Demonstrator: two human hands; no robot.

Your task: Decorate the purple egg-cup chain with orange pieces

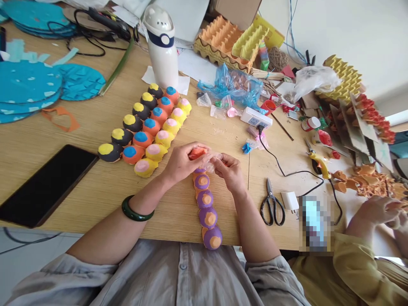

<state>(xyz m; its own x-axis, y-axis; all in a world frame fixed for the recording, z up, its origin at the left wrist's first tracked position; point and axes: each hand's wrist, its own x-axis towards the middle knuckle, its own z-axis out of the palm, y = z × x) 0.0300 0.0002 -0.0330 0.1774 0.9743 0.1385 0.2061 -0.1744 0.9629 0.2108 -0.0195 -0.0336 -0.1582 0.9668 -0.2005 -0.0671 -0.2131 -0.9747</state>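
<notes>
My left hand, with a green bangle on its wrist, is closed around an orange-red lump in clear plastic. The fingers of my right hand pinch the crumpled clear plastic beside it. Both hands are close together above the far end of a purple strip of egg-carton cups with orange tops. That strip runs toward me to the table's front edge. To the left lie three coloured rows: black cups with yellow tops, orange cups with blue tops and yellow cups with pink tops.
A black tablet lies at the left, and a white bottle stands behind the rows. Scissors, a charger, a power strip and a glue gun with cables are at the right. Another person's hands are at the far right.
</notes>
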